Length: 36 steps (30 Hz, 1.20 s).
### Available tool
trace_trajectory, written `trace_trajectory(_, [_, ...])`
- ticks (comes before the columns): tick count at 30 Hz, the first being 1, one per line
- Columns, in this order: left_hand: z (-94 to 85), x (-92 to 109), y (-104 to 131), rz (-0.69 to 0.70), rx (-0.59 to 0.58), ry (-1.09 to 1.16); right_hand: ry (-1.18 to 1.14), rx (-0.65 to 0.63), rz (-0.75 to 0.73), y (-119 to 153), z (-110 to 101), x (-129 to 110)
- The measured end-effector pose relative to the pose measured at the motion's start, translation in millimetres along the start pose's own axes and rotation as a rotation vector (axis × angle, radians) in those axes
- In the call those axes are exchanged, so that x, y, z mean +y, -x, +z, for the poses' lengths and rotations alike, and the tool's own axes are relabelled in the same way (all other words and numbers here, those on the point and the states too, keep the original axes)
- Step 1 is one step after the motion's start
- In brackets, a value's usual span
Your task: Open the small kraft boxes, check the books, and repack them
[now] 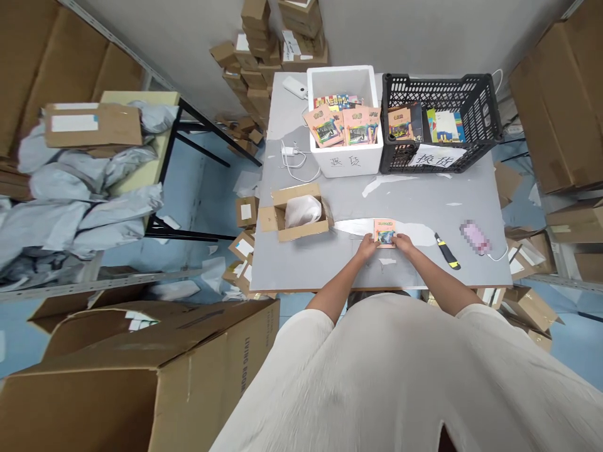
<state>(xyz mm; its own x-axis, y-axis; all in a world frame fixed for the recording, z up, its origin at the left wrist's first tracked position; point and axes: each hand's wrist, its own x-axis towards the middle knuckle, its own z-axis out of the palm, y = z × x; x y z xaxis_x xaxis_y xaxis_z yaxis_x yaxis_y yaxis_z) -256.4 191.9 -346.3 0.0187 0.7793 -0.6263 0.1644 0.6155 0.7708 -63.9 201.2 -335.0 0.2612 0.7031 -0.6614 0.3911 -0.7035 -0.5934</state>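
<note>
A small pink book (385,232) with a picture on its cover lies between my two hands, low over the front of the grey table. My left hand (368,245) grips its lower left edge, and my right hand (402,243) has hold of the lower right edge. Left of the hands stands an open cardboard box (301,235) with white wrapping (303,210) inside. A yellow and black utility knife (447,251) lies to the right of my right hand, apart from it.
At the back of the table (348,267) stand a white foam box (348,162) with several books and a black plastic crate (440,164), also with books. A blurred pink thing (475,236) with a cable lies at right. Large cartons (217,364) stand at lower left.
</note>
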Motion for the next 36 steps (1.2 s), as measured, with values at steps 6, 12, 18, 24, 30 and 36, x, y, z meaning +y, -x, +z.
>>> trace_trajectory(6, [6.4, 5, 5, -0.115, -0.050, -0.033, -0.104, -0.068, 0.065, 7, -4, 7])
trace_trajectory(12, [24.7, 22, 5, -0.001, -0.042, -0.054, -0.201, -0.035, 0.022, 17, -23, 11])
trace_trajectory(18, [42.0, 62, -2, 0.113, -0.090, -0.041, -0.269, -0.051, -0.015, 21, -63, 2])
trace_trajectory(24, [48.0, 102, -2, 0.314, 0.045, -0.200, -0.391, 0.056, -0.256, 12, -96, -35])
trace_trajectory(30, [51.6, 151, -3, 0.500, 0.148, -0.199, -0.470, 0.049, -0.429, -6, -127, -93])
trace_trajectory(36, [55.5, 209, -23, 0.544, 0.179, -0.054, -0.552, 0.071, -0.503, -38, -147, -152])
